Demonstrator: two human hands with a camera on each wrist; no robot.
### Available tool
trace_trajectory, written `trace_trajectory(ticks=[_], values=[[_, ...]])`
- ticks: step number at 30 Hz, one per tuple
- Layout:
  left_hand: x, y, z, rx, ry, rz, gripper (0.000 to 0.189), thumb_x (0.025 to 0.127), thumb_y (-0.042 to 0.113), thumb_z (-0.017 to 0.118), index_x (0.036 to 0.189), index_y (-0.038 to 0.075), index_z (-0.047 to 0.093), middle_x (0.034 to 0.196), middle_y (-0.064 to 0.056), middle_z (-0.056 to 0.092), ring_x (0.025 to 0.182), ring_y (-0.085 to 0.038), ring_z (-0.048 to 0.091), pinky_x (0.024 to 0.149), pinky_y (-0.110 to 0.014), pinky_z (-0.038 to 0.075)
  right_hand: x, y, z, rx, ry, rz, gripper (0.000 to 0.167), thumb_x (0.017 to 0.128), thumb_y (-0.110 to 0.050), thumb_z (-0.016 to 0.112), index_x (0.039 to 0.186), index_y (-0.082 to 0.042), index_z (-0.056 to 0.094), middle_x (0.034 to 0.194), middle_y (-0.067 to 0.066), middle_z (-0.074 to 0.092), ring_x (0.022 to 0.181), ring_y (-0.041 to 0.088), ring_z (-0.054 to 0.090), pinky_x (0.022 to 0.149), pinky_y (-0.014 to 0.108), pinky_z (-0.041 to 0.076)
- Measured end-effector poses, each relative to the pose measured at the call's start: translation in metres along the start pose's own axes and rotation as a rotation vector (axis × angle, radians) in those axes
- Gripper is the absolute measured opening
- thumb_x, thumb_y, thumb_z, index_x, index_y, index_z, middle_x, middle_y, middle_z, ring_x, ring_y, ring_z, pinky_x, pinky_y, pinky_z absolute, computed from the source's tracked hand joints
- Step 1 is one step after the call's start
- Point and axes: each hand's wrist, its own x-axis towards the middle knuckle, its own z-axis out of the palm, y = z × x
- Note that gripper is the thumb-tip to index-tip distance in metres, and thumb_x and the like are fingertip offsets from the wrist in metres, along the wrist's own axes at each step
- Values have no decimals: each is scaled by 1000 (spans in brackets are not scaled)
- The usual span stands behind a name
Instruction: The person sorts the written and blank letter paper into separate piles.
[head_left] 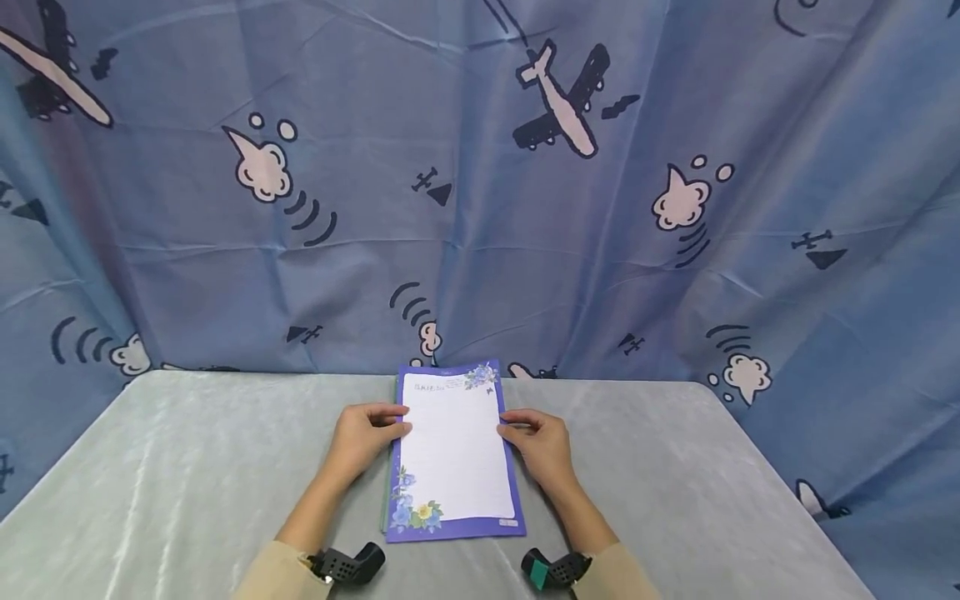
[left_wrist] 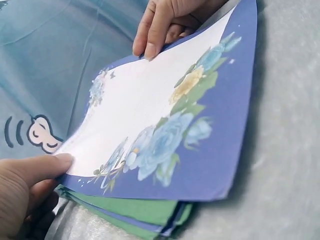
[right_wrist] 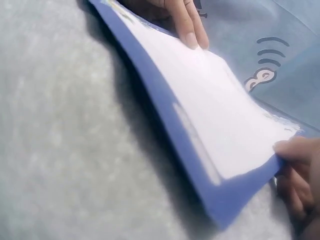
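A sheet of paper [head_left: 457,450] with a purple border, a white middle and blue and yellow flowers in its corners spans the space between both hands. At its left edge, the left hand [head_left: 365,437] pinches it between thumb and fingers. The right hand [head_left: 542,443] pinches the opposite edge the same way. Beneath the sheet, in the left wrist view, lies a stack of green and purple sheets [left_wrist: 135,212], mostly hidden. The near edge of the top sheet [right_wrist: 165,115] bows above the table, with a shadow under it in the right wrist view.
The table [head_left: 225,467] has a pale grey cloth-like surface. Behind it hangs a blue curtain [head_left: 360,167] printed with planes and clouds, reaching down to the table's far edge. Black camera mounts [head_left: 348,565] sit on both wrists.
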Motion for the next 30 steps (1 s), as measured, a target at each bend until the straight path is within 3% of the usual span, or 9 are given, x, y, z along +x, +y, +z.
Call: trace_trajectory(ticks=[8, 18, 30], values=[[0, 6, 2, -67, 11, -38, 22, 82, 8, 81, 104, 5, 80, 95, -11, 78, 83, -6, 66, 70, -17, 51, 1, -1, -8, 13, -32, -8, 17, 83, -6, 81, 100, -5, 80, 100, 14, 77, 85, 11, 67, 68, 17, 51], [3, 18, 3, -116, 16, -50, 24, 82, 11, 82, 105, 5, 80, 95, -11, 77, 81, -7, 65, 67, -18, 50, 10, -11, -25, 176, -151, 158, 32, 89, -14, 78, 119, -3, 74, 104, 7, 74, 78, 12, 63, 66, 24, 55], [-3, 42, -6, -215, -29, -56, 31, 84, 17, 82, 114, 8, 78, 99, -5, 76, 86, -6, 65, 75, -20, 54, 10, -36, -46, 193, -167, 129, 34, 91, -16, 76, 122, -4, 73, 106, 3, 73, 84, 12, 67, 73, 26, 57]])
